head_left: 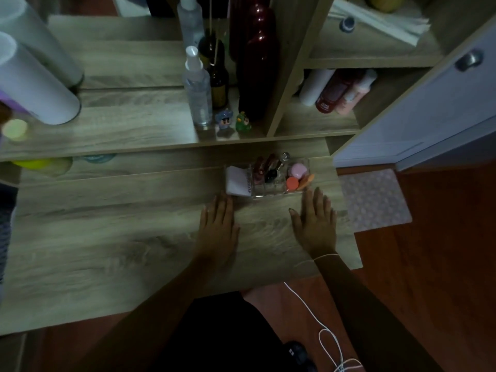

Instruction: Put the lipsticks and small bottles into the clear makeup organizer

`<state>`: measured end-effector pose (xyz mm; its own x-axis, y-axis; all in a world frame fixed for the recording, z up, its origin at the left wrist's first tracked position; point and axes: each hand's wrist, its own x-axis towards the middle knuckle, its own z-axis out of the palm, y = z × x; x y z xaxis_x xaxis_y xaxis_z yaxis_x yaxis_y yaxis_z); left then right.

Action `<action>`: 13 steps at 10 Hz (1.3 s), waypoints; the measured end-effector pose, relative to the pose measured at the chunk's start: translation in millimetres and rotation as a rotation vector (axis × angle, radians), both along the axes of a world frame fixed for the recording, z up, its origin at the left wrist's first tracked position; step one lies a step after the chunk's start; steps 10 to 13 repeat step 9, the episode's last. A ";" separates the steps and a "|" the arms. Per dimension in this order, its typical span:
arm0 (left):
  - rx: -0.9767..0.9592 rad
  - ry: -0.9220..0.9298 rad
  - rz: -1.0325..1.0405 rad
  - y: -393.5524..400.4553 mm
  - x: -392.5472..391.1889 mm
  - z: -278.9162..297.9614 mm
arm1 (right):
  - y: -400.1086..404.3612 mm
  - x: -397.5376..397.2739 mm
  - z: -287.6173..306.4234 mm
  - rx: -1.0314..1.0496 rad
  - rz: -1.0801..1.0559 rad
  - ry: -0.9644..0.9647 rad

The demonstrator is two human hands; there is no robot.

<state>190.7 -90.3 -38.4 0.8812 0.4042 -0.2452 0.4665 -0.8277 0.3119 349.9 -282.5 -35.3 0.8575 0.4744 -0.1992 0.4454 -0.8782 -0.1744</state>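
Observation:
The clear makeup organizer (279,193) stands on the wooden table (107,237), right of centre. In it stand two reddish lipsticks (264,167), a small dark-capped bottle (271,175), a clear round-topped bottle (285,157), a pink round case (298,170), an orange round pot (292,183) and an orange stick (306,181). A white flat compact (237,182) leans at its left end. My left hand (218,224) lies flat, fingers apart, just below the organizer's left end. My right hand (315,221) lies flat below its right end. Neither hand holds anything.
A raised shelf behind holds a clear spray bottle (197,89), dark bottles (259,63), two small figurines (234,120) and a white cylinder (35,84). Shelf compartments with bottles (338,89) are at the right, beside a white cabinet door (429,108). A white cord (322,318) hangs from my right wrist.

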 end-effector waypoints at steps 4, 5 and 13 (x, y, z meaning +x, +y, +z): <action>0.035 0.022 0.004 -3.2 8.1 -5.7 | 1.8 12.0 4.6 -0.013 0.025 0.021; 0.041 0.004 0.011 -3.6 7.6 -3.7 | 3.0 12.4 5.4 -0.004 0.023 0.034; -0.044 -0.065 0.034 -13.0 -3.2 -11.1 | 1.4 -5.5 -5.0 0.148 -0.076 0.039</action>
